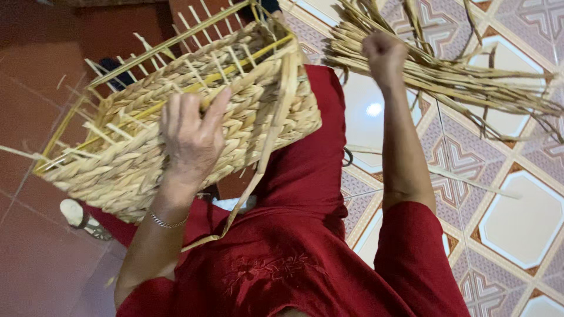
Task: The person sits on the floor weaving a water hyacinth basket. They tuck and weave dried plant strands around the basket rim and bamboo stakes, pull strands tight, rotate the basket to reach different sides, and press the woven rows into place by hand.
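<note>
Nearest the camera, the person's red garment [294, 258] is filling the lower frame, with a thin bracelet [166, 222] showing on the left wrist.

Left hand [191, 138]: it is pressing flat against the outer wall of the half-woven basket [176, 129], fingers spread and curled over the top course of braid, grasping the work and steadying it on the lap. The basket is lying tilted at left centre, its yellow frame [176, 41] and bare upright spokes projecting beyond the finished weave toward the far left.

A loose strand [267, 147] is trailing from the basket's right corner down across the garment. Judgement: it should be kept taut and flat before it is worked in, or the braid is likely to twist.

Right hand [385, 56]: it is raised farther off, clenched into a fist at the bundle of dried fibre [446, 76] lying on the patterned tiled floor [517, 223] at far right; whether it is gripping one strand or several cannot be told. Judgement: drawing a single strand along its length should be avoiding tangles.

Far left, a sandal [82, 218] is resting on the red floor [35, 258].
</note>
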The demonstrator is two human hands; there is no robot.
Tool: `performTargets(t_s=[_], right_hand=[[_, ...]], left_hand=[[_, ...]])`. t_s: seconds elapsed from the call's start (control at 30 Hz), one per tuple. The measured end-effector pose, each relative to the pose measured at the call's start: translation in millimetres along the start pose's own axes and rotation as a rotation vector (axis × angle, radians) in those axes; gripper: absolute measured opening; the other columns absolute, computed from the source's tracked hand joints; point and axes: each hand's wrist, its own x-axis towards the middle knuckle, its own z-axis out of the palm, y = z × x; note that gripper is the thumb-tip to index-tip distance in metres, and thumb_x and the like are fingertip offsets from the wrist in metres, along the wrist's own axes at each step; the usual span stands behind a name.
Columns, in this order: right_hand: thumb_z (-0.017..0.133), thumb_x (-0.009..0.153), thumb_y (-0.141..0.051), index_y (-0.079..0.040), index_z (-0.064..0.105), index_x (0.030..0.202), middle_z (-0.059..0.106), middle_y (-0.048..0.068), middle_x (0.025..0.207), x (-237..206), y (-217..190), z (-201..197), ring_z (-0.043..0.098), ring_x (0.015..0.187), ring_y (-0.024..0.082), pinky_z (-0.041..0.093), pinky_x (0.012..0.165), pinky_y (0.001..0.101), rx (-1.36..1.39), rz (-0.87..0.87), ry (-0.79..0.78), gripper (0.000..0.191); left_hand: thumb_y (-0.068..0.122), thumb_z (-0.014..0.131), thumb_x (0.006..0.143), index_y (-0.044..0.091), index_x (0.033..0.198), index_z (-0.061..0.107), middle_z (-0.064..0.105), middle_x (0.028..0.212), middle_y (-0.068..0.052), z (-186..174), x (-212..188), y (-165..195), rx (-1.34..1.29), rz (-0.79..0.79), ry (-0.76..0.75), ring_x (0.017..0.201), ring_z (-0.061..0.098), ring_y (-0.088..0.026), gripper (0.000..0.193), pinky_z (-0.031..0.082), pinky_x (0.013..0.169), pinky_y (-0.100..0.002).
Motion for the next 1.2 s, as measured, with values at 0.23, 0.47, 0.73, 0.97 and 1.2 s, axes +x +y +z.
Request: performTargets(t_s=[0.23,0.47,0.73,0.97,1.2], right_hand=[[0.076,0.083,-0.016,-0.013,0.075,0.095,0.071,0.011,0.105,-33,18,20,0.060,0.100,0.037,0.050,0.082,0.0486,-0.774,-0.080,-0.064,0.012],[0.087,0.072,-0.028,-0.008,0.069,0.085,0.069,0.013,0.092,-26,15,24,0.058,0.092,0.037,0.045,0.073,0.0500,-0.753,-0.030,0.007,0.030],[0.068,0.103,-0.009,-0.001,0.069,0.104,0.074,0.005,0.094,-44,-15,0,0.068,0.085,0.011,0.055,0.079,0.0259,0.376,0.325,-0.187,0.008],[0.070,0.100,-0.009,0.000,0.067,0.106,0.074,0.009,0.095,-90,-156,-21,0.070,0.084,0.015,0.058,0.077,0.0283,0.752,0.243,-0.466,0.011],[0.071,0.090,-0.001,-0.004,0.074,0.096,0.076,0.012,0.092,-80,-207,0,0.068,0.080,0.019,0.052,0.076,0.0342,0.297,-0.501,-0.376,0.007]], left_hand=[[0.005,0.075,0.102,0.021,0.138,0.071,0.044,0.093,-0.003,7,4,2,0.008,0.027,0.070,0.087,0.044,-0.023,0.039,0.038,0.076,-0.039],[0.003,0.075,0.101,0.021,0.137,0.072,0.045,0.092,-0.003,5,3,1,0.030,0.024,0.045,0.087,0.044,-0.022,0.041,0.039,0.076,-0.039],[0.019,0.077,0.103,0.016,0.129,0.072,0.054,0.100,-0.004,6,7,4,-0.056,-0.047,0.077,0.091,0.047,-0.020,0.027,0.039,0.080,-0.038],[0.040,0.065,0.101,0.010,0.123,0.073,0.063,0.109,-0.006,7,17,57,-0.296,-0.041,0.210,0.102,0.051,-0.024,0.038,0.042,0.090,-0.041],[0.030,0.051,0.116,0.006,0.121,0.063,0.069,0.117,-0.017,-23,-23,43,-1.621,-0.572,0.145,0.117,0.067,-0.030,0.027,0.055,0.115,-0.051]])
